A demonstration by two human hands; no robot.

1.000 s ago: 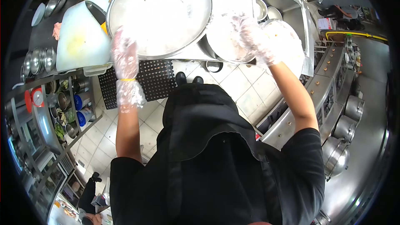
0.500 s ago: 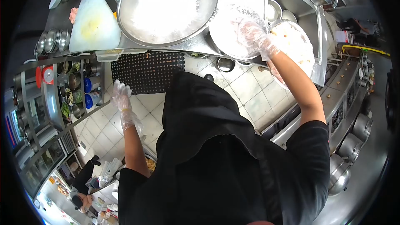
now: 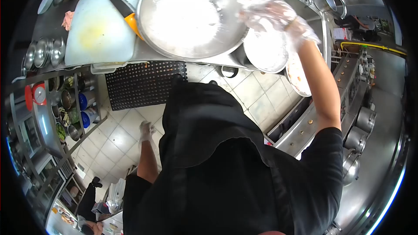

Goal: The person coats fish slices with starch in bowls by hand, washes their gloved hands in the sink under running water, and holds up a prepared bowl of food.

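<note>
In the head view, the gloved right hand (image 3: 270,11) is at the right rim of the large bowl (image 3: 231,24) of white powder (image 3: 187,21); the left hand (image 3: 147,131) hangs well apart. Blur hides whether either hand's fingers pinch anything. Moving low and slowly inside the rim should limit spills.

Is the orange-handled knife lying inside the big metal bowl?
No, the orange-handled knife lies outside the metal bowl, its blade over the white cutting board.
</note>
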